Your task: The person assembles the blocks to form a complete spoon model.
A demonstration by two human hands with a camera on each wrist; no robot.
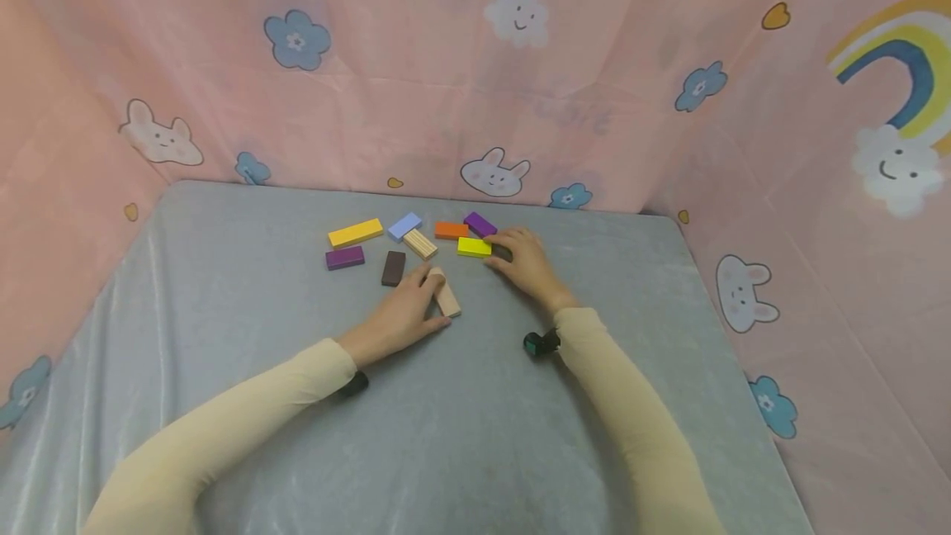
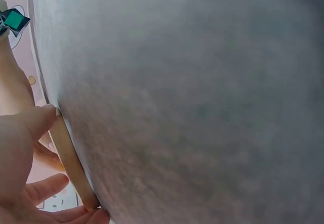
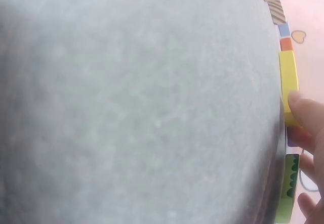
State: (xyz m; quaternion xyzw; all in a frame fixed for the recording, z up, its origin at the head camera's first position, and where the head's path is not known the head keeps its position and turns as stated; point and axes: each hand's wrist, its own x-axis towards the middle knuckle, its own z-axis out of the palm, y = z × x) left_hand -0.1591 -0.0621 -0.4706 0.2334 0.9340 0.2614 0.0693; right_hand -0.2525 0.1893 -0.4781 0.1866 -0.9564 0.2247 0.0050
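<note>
My left hand (image 1: 397, 316) grips a plain wooden block (image 1: 446, 294); in the left wrist view the thumb (image 2: 45, 119) is at one end and fingertips meet the other. At the right of the group, my right hand (image 1: 529, 264) pinches the right end of a yellow block (image 1: 473, 247). The right wrist view shows the thumb (image 3: 302, 105) on that yellow block's near face, the index finger partly hidden behind. Beneath this hand lies a green block with dark scallops (image 3: 289, 183), mostly covered in the head view.
Around the hands lie an orange block (image 1: 451, 230), a purple block (image 1: 480, 224), a striped wooden block (image 1: 420, 243), a blue block (image 1: 404, 226) and a dark brown block (image 1: 394, 268). Further left are an amber block (image 1: 355, 233) and another purple block (image 1: 345, 258). Grey cloth (image 1: 475, 436) covers the table.
</note>
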